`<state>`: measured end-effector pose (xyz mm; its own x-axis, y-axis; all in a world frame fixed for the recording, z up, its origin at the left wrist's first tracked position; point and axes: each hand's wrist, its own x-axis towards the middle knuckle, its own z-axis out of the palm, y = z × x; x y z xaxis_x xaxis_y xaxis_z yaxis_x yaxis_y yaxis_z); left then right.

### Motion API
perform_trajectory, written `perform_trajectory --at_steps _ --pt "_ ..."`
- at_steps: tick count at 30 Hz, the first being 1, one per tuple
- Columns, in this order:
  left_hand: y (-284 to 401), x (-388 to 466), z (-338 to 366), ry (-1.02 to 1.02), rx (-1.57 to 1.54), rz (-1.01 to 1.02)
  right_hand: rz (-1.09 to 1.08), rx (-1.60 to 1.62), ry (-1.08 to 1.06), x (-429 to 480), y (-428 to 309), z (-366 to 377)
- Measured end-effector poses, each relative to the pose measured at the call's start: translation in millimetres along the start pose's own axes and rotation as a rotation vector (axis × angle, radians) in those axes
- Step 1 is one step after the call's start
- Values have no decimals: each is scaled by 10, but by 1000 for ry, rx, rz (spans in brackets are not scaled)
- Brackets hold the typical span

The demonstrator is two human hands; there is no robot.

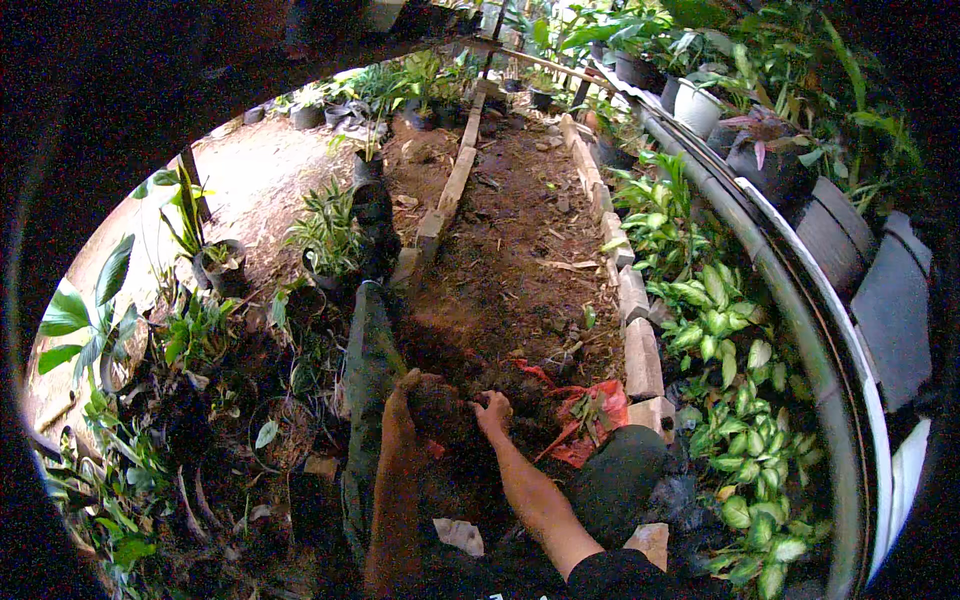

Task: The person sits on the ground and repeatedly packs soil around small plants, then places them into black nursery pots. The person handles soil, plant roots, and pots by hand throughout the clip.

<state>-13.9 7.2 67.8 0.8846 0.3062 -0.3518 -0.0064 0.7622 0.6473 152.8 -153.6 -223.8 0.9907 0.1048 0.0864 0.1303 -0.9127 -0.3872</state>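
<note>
Dark loose soil [480, 356] lies in a bed before me, between two rows of blocks. My left hand [409, 390] is curled against the left side of a dark clump of soil or a pot [435, 401]; shadow hides which. A thin green leaf or stem rises just above that hand. My right hand [493, 411] is to the right of the clump, its fingers bent and close together over the soil; whether they pinch anything is unclear. A torn red plastic bag [589, 420] with green leaves on it lies right of my right hand.
Block edging borders the bed on the left [456, 180] and right [634, 292]. Potted plants [326, 232] crowd the left side. Variegated leafy plants [739, 435] grow along the right, beside a long curved rail [780, 277]. My knee [622, 469] is near the bag.
</note>
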Motion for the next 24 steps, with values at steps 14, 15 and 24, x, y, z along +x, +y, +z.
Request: perform_trajectory --at_steps 14,15,24 --pt "217 -82 89 15 8 10 -92 307 492 90 225 512" --pt "290 -143 116 15 1 9 -57 325 502 86 218 504" --pt "37 47 22 -25 -62 24 142 99 40 100 119 161"
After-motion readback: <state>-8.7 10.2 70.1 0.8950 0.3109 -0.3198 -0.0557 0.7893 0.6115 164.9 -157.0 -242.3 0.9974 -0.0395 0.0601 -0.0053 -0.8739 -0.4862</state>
